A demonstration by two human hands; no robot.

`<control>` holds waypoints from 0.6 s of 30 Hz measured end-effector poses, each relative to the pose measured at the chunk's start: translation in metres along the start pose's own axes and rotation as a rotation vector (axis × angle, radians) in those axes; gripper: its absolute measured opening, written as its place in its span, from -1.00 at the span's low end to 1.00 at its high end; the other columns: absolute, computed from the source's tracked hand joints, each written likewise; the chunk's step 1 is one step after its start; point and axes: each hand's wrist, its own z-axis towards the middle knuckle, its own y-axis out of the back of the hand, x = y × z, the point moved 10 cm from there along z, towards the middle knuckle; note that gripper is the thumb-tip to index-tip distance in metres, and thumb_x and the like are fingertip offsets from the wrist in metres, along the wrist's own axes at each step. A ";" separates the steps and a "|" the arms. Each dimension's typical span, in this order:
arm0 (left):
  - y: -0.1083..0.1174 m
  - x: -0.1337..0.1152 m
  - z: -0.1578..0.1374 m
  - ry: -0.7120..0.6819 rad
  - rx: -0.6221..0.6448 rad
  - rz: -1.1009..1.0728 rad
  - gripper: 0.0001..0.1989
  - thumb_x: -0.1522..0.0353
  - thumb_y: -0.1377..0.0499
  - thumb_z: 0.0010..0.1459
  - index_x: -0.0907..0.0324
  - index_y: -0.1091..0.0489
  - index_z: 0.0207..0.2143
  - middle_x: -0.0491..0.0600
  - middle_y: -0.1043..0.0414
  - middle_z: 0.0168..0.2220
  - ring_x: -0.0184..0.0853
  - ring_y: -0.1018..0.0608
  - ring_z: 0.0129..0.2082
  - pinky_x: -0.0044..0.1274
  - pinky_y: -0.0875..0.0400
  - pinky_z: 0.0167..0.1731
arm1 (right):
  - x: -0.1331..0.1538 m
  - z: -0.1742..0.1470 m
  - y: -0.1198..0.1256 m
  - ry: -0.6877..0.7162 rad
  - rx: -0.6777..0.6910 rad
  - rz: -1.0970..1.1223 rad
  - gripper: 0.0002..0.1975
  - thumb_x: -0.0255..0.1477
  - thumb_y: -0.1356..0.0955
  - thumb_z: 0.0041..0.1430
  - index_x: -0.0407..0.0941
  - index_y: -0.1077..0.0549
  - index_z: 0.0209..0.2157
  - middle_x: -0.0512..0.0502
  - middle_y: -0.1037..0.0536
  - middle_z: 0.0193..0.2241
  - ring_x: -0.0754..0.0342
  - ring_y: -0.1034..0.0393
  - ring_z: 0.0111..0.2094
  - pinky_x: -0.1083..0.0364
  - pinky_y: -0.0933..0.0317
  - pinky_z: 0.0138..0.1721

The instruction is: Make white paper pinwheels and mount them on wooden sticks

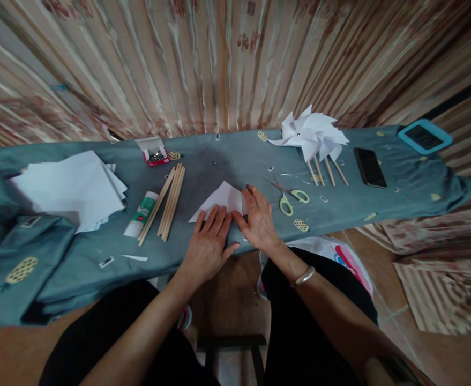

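A sheet of white paper (pixel 224 196), folded into a triangle, lies on the cloth in front of me. Flat on its lower edge rests my left hand (pixel 212 238), fingers stretched out and thumb apart. At the paper's right corner is my right hand (pixel 258 217), its fingers spread and touching the fold. Just right of that hand lie scissors (pixel 287 194) with light green handles. To the left are several wooden sticks (pixel 171 203) and a green and white glue stick (pixel 144 212).
A stack of white paper (pixel 72 190) is at the left. Behind the sticks sits a small red and white box of metal pins (pixel 157 155). White paper pinwheels (pixel 318 134) on sticks, a black phone (pixel 369 167) and a blue-framed tablet (pixel 424 136) are on the right.
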 end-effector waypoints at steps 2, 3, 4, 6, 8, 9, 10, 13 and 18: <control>0.000 0.000 0.000 0.000 0.002 0.009 -0.36 0.10 -0.07 0.28 0.39 -0.21 0.23 0.30 -0.19 0.29 0.05 -0.18 0.33 -0.05 -0.03 0.28 | -0.003 0.001 -0.001 -0.005 0.012 0.009 -0.39 -0.28 -0.26 0.27 -0.30 -0.18 0.26 -0.48 -0.17 0.30 -0.25 -0.01 0.34 -0.22 0.02 0.26; 0.000 0.001 -0.001 -0.002 0.001 0.018 -0.37 0.11 -0.06 0.28 0.38 -0.22 0.23 0.30 -0.19 0.29 0.05 -0.19 0.32 -0.06 -0.05 0.27 | -0.006 0.000 0.000 -0.005 0.008 0.010 -0.40 -0.29 -0.26 0.27 -0.30 -0.18 0.26 -0.48 -0.16 0.30 -0.24 -0.01 0.34 -0.23 0.03 0.26; 0.001 0.001 -0.003 -0.006 -0.002 0.028 -0.38 0.11 -0.05 0.29 0.39 -0.23 0.22 0.30 -0.20 0.28 0.05 -0.20 0.32 -0.07 -0.07 0.27 | -0.009 0.000 0.002 -0.010 -0.003 0.008 -0.41 -0.30 -0.25 0.28 -0.29 -0.18 0.26 -0.47 -0.16 0.30 -0.24 0.00 0.34 -0.23 0.04 0.27; 0.004 0.003 -0.007 -0.015 -0.021 0.043 -0.38 0.12 -0.05 0.29 0.42 -0.23 0.21 0.31 -0.22 0.27 0.05 -0.22 0.31 -0.10 -0.12 0.26 | -0.020 -0.004 0.008 -0.027 -0.036 -0.002 -0.43 -0.30 -0.25 0.29 -0.24 -0.18 0.26 -0.44 -0.17 0.30 -0.22 -0.01 0.34 -0.25 0.04 0.27; 0.007 0.006 -0.014 -0.024 -0.049 0.048 -0.38 0.13 -0.05 0.30 0.46 -0.24 0.20 0.33 -0.23 0.26 0.05 -0.24 0.30 -0.13 -0.17 0.24 | -0.032 -0.008 0.015 -0.039 -0.073 -0.016 -0.46 -0.31 -0.24 0.29 -0.19 -0.19 0.25 -0.40 -0.19 0.29 -0.21 -0.02 0.34 -0.26 0.03 0.26; 0.009 0.008 -0.018 -0.028 -0.057 0.045 -0.38 0.13 -0.05 0.30 0.46 -0.23 0.20 0.34 -0.23 0.26 0.05 -0.24 0.30 -0.14 -0.19 0.23 | -0.037 -0.010 0.019 -0.041 -0.091 -0.022 -0.47 -0.31 -0.24 0.30 -0.19 -0.19 0.25 -0.40 -0.20 0.29 -0.20 -0.02 0.33 -0.26 0.01 0.26; 0.010 0.010 -0.022 -0.026 -0.065 0.040 -0.38 0.14 -0.05 0.30 0.47 -0.23 0.20 0.35 -0.22 0.26 0.04 -0.24 0.30 -0.15 -0.21 0.23 | -0.042 -0.012 0.023 -0.038 -0.108 -0.027 -0.48 -0.32 -0.23 0.29 -0.20 -0.20 0.24 -0.40 -0.21 0.28 -0.20 -0.03 0.33 -0.26 -0.01 0.25; 0.016 0.018 -0.036 -0.013 -0.103 0.024 -0.37 0.13 -0.05 0.29 0.48 -0.22 0.20 0.39 -0.20 0.26 0.05 -0.23 0.31 -0.16 -0.23 0.23 | -0.052 -0.016 0.030 -0.024 -0.149 -0.026 -0.50 -0.36 -0.22 0.29 -0.23 -0.23 0.22 -0.41 -0.24 0.25 -0.20 -0.06 0.31 -0.26 -0.07 0.23; 0.028 0.021 -0.054 -0.023 -0.161 0.105 -0.41 0.15 -0.01 0.32 0.49 -0.27 0.16 0.40 -0.29 0.20 0.07 -0.34 0.24 -0.15 -0.33 0.14 | -0.059 -0.016 0.036 -0.004 -0.203 -0.004 -0.52 -0.48 -0.21 0.23 -0.26 -0.28 0.17 -0.42 -0.29 0.21 -0.20 -0.10 0.29 -0.26 -0.13 0.21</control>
